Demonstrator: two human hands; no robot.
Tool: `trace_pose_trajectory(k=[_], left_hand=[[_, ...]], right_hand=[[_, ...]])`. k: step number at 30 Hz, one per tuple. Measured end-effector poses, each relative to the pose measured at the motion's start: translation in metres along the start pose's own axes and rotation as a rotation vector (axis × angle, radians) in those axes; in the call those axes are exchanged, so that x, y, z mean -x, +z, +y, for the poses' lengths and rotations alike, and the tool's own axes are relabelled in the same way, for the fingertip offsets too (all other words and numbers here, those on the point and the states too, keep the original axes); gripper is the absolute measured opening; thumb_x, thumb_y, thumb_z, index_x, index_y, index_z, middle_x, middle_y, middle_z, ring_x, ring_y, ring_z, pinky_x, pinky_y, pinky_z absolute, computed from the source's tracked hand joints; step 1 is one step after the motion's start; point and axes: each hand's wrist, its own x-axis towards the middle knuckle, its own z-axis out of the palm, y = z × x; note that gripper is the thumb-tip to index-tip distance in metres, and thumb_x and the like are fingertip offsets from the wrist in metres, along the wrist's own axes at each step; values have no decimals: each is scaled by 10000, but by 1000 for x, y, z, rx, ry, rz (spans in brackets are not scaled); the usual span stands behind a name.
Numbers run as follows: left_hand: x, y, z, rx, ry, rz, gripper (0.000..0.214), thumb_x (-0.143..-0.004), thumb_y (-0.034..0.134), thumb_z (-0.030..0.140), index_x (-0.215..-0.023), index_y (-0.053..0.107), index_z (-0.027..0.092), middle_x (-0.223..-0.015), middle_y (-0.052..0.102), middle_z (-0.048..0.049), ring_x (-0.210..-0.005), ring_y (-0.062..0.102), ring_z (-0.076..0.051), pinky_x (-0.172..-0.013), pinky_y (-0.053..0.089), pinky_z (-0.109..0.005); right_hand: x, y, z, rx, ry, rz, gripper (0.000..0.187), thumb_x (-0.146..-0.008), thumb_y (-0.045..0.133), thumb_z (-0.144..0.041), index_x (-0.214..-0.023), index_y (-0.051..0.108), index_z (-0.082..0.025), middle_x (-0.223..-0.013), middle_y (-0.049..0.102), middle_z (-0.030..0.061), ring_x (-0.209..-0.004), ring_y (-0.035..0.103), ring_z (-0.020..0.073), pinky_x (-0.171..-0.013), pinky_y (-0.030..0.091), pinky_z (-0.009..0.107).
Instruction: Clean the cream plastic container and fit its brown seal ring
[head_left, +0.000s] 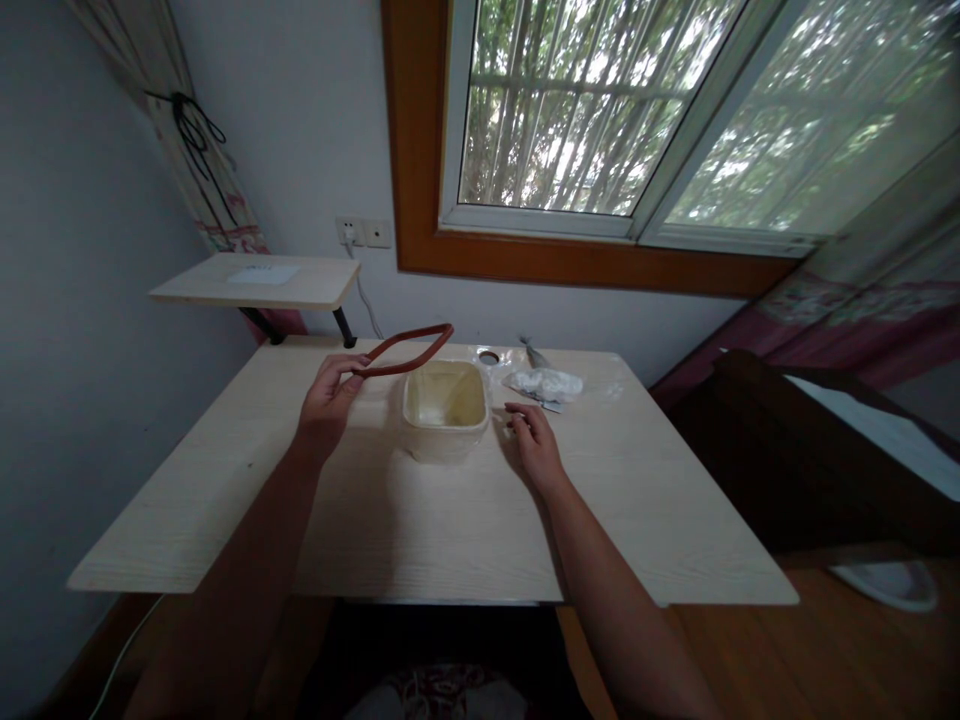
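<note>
My left hand (pixel 330 395) is closed on one corner of a reddish-brown frame (pixel 405 367), a thin loop with rounded corners. It is held tilted in the air above the table, partly over the back left of a tub. This pale yellowish, translucent square tub (pixel 445 440) stands upright with its open top facing up, and I see nothing inside it. To the right of the tub is my right hand (pixel 534 435), low over the table with loosely bent fingers apart. No object shows in that hand.
Crumpled clear and white plastic packaging (pixel 544 383) lies behind my right hand. At the table's back left stands a raised shelf (pixel 300 282) with a paper (pixel 262 274) on it. A dark brown piece of furniture (pixel 825 460) is on the right, below the window.
</note>
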Motion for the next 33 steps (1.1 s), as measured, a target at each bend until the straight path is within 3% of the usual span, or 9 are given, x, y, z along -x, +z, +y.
trace_pose_trajectory(k=[12,19,24,27,30,33], left_hand=[[-4,12,9,25,15,-71,126,-941,594,308,-981,687,233,-1120,652,-75,-1157,612,-230,-1093,439,-485],[-13,15,16,63,39,-129,140,-945,591,322,-962,694,229,-1094,666,-79,-1145,626,-230,-1085,447,-480],[-24,18,24,105,38,-203,157,-943,595,351,-948,699,234,-1064,674,-84,-1145,634,-248,-1082,452,-508],[-29,21,28,142,21,-273,168,-939,600,367,-932,704,235,-1072,677,-89,-1134,641,-252,-1070,464,-504],[-32,24,29,167,7,-316,185,-943,590,375,-913,705,232,-1094,681,-94,-1141,640,-255,-1067,468,-504],[-34,25,28,166,7,-297,189,-952,574,366,-942,712,238,-1146,687,-94,-1179,625,-251,-1095,442,-508]], right_hand=[[1,-1,-4,-91,10,18,259,-975,503,-347,-1104,699,-238,-1101,661,92,-973,623,224,-867,521,393],[-16,-13,-47,-183,-96,74,264,-993,495,-339,-1178,672,-276,-1076,663,62,-912,625,199,-823,536,376],[-43,-19,-86,-185,-168,-42,448,-986,513,-410,-1429,489,-348,-1225,639,77,-987,633,221,-890,549,440],[-56,-21,-103,-191,-212,-136,510,-987,511,-425,-1483,418,-352,-1246,632,70,-944,637,202,-875,555,419],[-61,-22,-112,-185,-268,-224,362,-994,500,-408,-1333,585,-316,-1195,656,61,-884,639,184,-802,552,367],[-58,-24,-117,-159,-297,-285,263,-999,490,-390,-1136,681,-270,-1014,687,44,-827,640,178,-740,538,336]])
